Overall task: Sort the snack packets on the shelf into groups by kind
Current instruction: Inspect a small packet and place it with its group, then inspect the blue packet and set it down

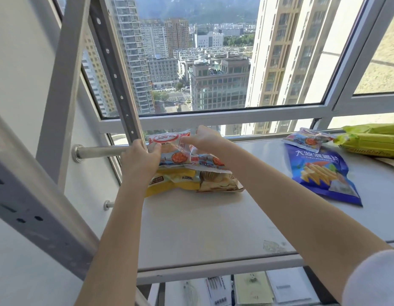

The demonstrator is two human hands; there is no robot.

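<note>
On the white shelf [213, 228] at the far left lies a pile of snack packets. My left hand [140, 162] grips the left edge of a light-blue and red packet [180, 157] on top of the pile. My right hand [205, 138] pinches the same packet from above. Behind it stands a red and white packet [167, 138]. Under them lie a yellow packet [171, 182] and a brown chip packet [216, 182]. To the right lie a blue chip bag [322, 173], another light-blue packet [306, 140] and two yellow-green packets [373, 140].
A grey perforated shelf upright [116, 69] rises just left of the pile, with a metal rod [98, 151] beside it. The window frame [213, 120] runs right behind the shelf. Papers and booklets [253, 288] lie on a lower level under the shelf's front edge.
</note>
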